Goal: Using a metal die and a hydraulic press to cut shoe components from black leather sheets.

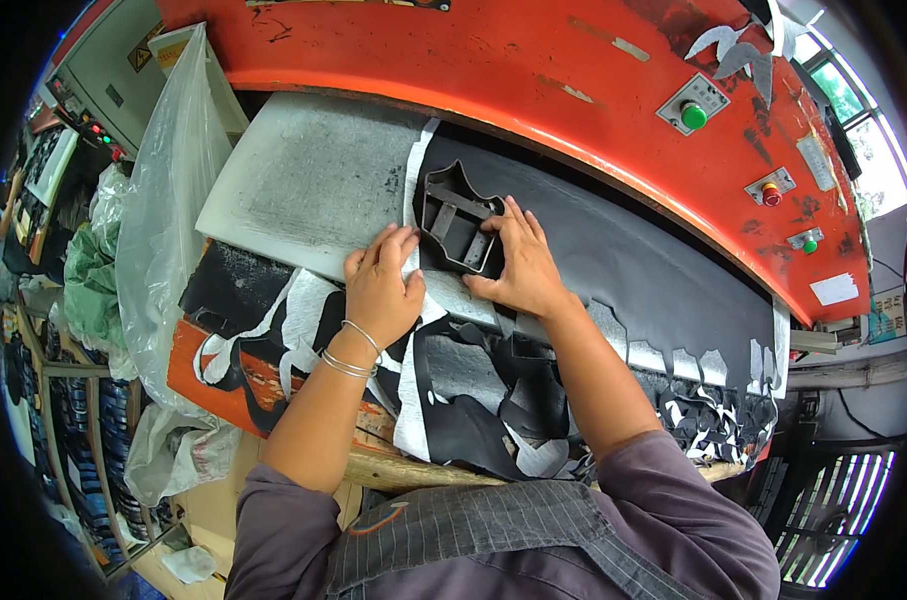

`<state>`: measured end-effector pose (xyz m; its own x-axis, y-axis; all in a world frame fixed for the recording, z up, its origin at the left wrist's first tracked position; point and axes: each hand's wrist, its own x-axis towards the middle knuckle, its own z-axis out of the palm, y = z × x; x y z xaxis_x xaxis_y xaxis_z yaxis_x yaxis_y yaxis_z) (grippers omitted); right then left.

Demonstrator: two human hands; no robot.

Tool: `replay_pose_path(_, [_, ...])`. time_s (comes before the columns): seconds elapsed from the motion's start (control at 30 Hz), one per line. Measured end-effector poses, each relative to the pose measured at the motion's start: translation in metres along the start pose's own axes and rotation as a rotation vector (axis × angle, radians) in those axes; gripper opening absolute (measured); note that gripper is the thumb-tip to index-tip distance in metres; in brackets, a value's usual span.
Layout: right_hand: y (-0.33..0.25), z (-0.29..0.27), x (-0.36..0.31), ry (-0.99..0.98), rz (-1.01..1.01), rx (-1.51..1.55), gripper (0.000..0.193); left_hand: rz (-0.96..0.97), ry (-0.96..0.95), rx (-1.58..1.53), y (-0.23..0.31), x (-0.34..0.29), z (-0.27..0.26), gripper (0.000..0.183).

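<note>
A dark metal cutting die [462, 232], an open frame with a curved outline and inner crossbars, rests on a black sheet [593, 240] with a white underside. My right hand [521, 258] grips the die's right side, thumb at its near edge and fingers along the far right wall. Beside the die's left side, my left hand [381, 285] is on the sheet's white edge, thumb and fingers apart. Its fingertips are close to the die; whether they touch it I cannot tell. Under the sheet's left end lies a thick, pale, worn cutting board [308, 180].
An orange-red machine beam [533, 90] spans the far side, with a green button [692, 115] and a red button [770, 194]. Black and white offcuts [473, 390] hang along the near edge. Clear plastic sheeting [168, 220] drapes at left, near a grey control cabinet [108, 75].
</note>
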<state>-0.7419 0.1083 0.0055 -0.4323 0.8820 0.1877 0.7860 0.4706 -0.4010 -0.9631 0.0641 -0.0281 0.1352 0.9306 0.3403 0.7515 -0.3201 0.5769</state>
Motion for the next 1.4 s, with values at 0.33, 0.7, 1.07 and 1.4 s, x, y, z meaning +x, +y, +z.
replay_pose_path(0.33, [-0.003,-0.005,-0.007,0.110,-0.064,-0.051,0.076,0.030,0.025,0.105,0.010,0.001,-0.004,0.052])
replay_pose_path(0.7, [0.101,-0.178,-0.191,1.064,0.140,0.095,0.057,-0.121,-0.212,-0.646,0.168,0.015,0.015,0.029])
replay_pose_path(1.07, [0.195,-0.344,-0.276,1.656,0.527,0.607,0.087,0.439,-0.098,-0.168,0.333,0.058,0.013,0.039])
replay_pose_path(1.4, [0.140,-0.331,-0.386,1.465,0.290,0.262,0.047,-0.063,-0.280,-0.021,0.161,-0.183,-0.069,0.032])
